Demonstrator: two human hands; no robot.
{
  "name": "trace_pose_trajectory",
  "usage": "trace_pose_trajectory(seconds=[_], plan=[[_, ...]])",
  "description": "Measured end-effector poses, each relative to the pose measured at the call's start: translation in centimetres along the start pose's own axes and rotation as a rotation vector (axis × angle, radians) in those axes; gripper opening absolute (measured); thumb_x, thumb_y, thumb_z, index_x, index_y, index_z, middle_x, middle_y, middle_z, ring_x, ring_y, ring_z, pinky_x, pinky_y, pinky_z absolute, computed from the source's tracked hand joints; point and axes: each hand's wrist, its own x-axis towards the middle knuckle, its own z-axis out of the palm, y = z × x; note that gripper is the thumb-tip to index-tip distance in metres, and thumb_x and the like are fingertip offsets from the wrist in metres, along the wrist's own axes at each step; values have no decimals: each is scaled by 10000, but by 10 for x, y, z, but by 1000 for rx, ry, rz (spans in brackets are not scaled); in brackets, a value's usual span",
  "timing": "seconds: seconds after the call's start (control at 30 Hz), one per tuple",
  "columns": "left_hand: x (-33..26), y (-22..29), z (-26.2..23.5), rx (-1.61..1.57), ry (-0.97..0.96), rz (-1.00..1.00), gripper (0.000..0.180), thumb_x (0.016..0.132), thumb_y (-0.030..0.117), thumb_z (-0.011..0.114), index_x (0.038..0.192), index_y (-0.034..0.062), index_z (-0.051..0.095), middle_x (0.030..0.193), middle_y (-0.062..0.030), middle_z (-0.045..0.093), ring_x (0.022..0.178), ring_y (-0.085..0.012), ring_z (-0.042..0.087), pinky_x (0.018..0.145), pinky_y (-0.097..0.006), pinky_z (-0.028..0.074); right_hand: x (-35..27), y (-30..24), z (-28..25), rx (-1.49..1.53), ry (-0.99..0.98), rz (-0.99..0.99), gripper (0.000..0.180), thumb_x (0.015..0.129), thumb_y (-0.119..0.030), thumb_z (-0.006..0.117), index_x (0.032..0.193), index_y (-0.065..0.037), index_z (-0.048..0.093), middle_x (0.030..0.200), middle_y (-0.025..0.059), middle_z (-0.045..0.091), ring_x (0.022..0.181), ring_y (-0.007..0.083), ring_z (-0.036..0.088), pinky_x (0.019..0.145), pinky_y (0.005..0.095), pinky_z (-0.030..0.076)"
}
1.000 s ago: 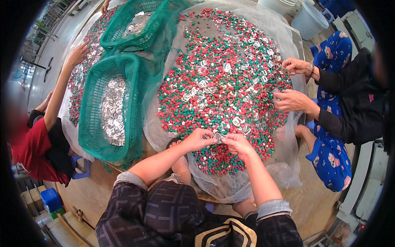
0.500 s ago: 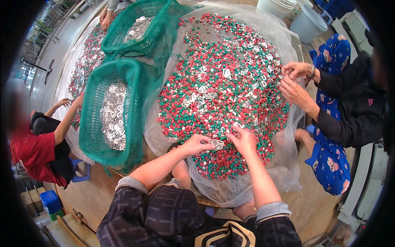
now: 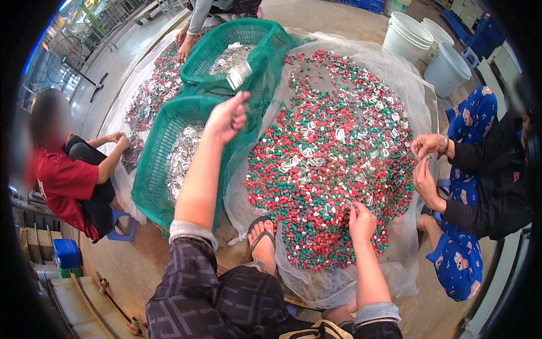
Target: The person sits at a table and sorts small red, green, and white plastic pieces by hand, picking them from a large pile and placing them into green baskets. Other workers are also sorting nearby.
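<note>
Clip (image 3: pixel 239 75): blurry, looks airborne just past the fingertips, around the far basket's (image 3: pixel 195 79) near rim
Left hand (image 3: pixel 228 117): looks released, fingers loosely curled
Right hand (image 3: pixel 362 223): fingertips together over the red-green pile (image 3: pixel 316 198), can't tell if they've got anything
Near basket (image 3: pixel 152 152): clips in there too
Risk: if that throw's short, imo it could ping off the rim or snag the netting (image 3: pixel 271 90)

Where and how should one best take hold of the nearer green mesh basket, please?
Probably by the rim at both long sides, from above: the nearer green mesh basket is oblong, opens upward and holds small silvery pieces, so it should stay level. The left forearm crosses over its right side, so that arm should move first.
</note>
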Motion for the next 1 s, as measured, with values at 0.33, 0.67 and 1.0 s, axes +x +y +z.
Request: trace_pose_trajectory(seconds=[0.33, 0.67, 1.0], plan=[[-71, -124, 69, 865, -590, -279, 314, 796, 270, 696, 1041, 76, 664, 699, 42, 591, 545, -37, 475, 480, -214, 382, 8, -54, -6, 1167, -538, 620, 133, 851, -121, 614, 932, -15, 617, 562, -78, 440, 413, 9, 328, 368, 176, 231], [-88, -145, 62, 618, -539, -455, 125, 797, 140, 675, 841, 26, 650, 573, 32, 518, 459, -37, 401, 413, -198, 274, -1, -58, -10, 1245, -691, 752, 231, 880, -208, 589, 1004, -13, 595, 505, -85, 361, 377, 18, 278, 352, 190, 195], [-57, -127, 4, 159, -141, -495, 49, 800, 94, 620, 772, 56, 606, 556, 19, 443, 448, -76, 370, 400, -219, 260, 16, -30, -20, 1532, -756, 921, 639, 893, -563, 353, 1122, -5, 565, 625, 57, 594, 480, 135, 506, 414, 246, 374]])
